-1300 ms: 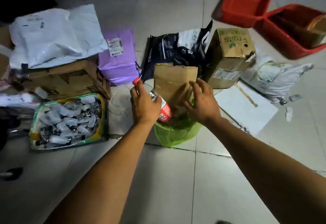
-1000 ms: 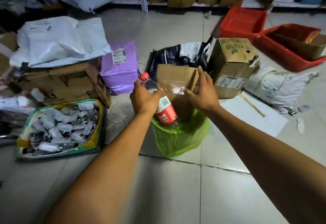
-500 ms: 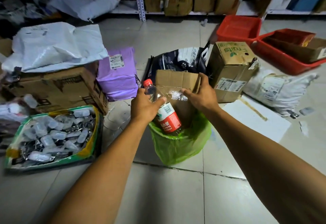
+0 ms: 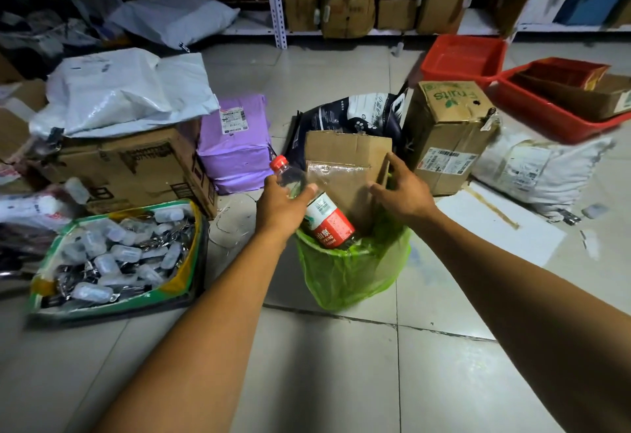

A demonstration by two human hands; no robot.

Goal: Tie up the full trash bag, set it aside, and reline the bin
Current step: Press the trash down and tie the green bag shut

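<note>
Left hand grips bottle; right hand seemingly clasps cardboard in green bag.

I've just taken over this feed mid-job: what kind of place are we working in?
Probably a parcel depot or stockroom. Metal shelving stacked with cardboard boxes lines the back, and labelled courier mailers, like the purple parcel, lie on the tiled floor around the green-lined bin.
</note>
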